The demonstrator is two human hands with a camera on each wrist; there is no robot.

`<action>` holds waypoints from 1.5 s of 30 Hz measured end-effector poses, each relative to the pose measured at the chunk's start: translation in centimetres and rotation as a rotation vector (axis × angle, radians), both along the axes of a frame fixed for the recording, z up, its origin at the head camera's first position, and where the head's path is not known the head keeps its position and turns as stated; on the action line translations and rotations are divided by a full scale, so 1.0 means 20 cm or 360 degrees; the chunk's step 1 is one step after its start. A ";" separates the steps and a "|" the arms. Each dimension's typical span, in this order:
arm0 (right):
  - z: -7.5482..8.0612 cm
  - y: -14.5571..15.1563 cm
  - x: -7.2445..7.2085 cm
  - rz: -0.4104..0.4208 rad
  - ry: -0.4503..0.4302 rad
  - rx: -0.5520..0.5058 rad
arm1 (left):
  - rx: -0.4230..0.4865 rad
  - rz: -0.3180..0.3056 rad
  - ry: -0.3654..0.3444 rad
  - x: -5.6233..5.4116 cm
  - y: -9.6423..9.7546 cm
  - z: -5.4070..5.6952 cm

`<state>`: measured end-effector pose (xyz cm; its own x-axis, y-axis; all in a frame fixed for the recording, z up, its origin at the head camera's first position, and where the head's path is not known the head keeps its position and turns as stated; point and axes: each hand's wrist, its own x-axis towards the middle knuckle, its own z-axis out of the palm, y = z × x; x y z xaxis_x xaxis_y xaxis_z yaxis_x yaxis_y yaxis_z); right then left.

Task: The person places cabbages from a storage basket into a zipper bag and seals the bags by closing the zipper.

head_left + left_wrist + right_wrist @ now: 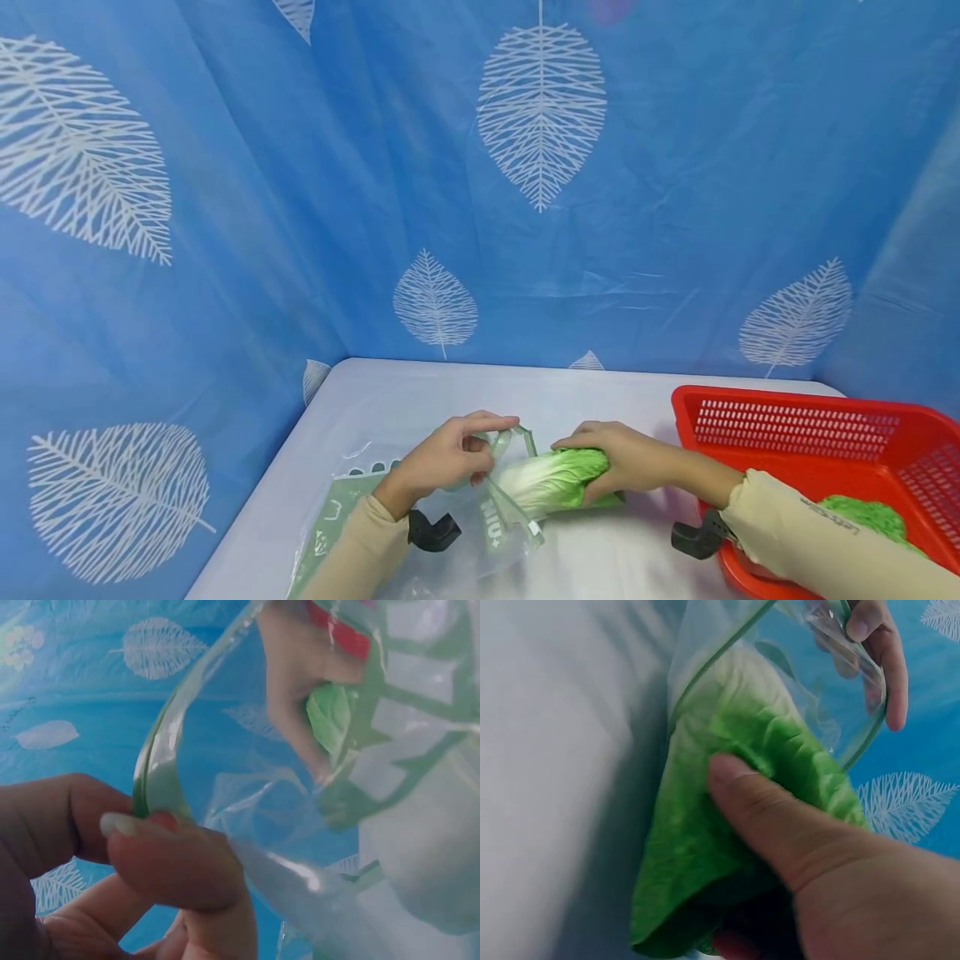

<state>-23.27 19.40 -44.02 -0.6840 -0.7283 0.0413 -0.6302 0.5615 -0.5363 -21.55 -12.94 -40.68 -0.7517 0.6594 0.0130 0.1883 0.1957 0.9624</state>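
A clear zip bag (493, 546) with green edging lies on the white table, its mouth held apart on the right. Between thumb and fingers my left hand (448, 454) pinches the bag's rim, seen close up as a green-lined edge (161, 757) in the left wrist view. My right hand (628, 458) grips a Chinese cabbage (551, 482) by its green leafy end. The pale stem end is inside the bag mouth, while the leaves stick out. In the right wrist view my thumb presses on the cabbage leaves (705, 832); the other fingers are mostly hidden behind them.
A red plastic basket (787, 398) stands on the right under my right forearm, with a green leafy vegetable (866, 512) inside. Another green-printed clear bag (337, 521) lies flat at the left. A blue leaf-patterned sheet (540, 292) hangs behind the white table (600, 387).
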 end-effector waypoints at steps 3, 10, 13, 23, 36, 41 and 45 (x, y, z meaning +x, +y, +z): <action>0.01 0.00 0.01 -0.0018 0.0044 -0.0086 | 0.0020 0.0002 0.0001 -0.01 -0.01 0.01; 0.11 -0.08 0.04 -0.0224 0.0097 -0.0253 | 0.0072 -0.0036 -0.0038 -0.03 0.01 0.05; 0.12 -0.11 0.04 -0.0232 0.0074 -0.0306 | 0.0088 -0.0033 -0.0038 -0.04 0.02 0.06; 0.13 -0.17 0.10 -0.0289 -0.0199 -0.0539 | 0.0188 -0.0057 -0.0042 -0.05 0.04 0.06; 0.15 -0.32 0.14 -0.0516 -0.0222 -0.0964 | 0.0417 -0.0083 0.0042 -0.06 0.08 0.09; 0.12 -0.36 0.14 -0.0446 -0.0230 -0.0811 | 0.0481 -0.0057 0.0078 -0.07 0.08 0.08; 0.12 -0.35 0.16 -0.0360 -0.0223 -0.0786 | 0.0520 -0.0012 0.0078 -0.07 0.05 0.07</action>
